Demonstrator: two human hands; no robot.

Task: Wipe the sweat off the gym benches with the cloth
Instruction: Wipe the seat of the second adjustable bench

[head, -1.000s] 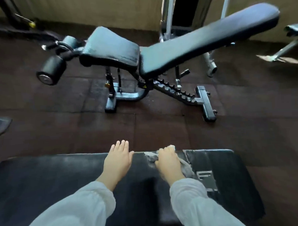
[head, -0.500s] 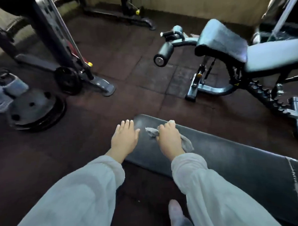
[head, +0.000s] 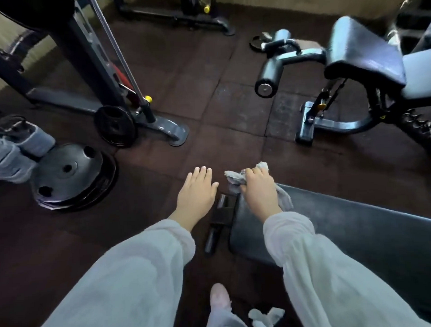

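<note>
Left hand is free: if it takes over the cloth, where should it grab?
Pinch the bunched end of the cloth sticking out past the right hand, coming from the left. That end is bare and faces the open left hand; the rest lies under the right hand's fingers.

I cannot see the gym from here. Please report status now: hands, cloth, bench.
Left hand open, flat, off the bench end. Right hand grips cloth at end of flat bench. Nothing blocking the pad.
</note>
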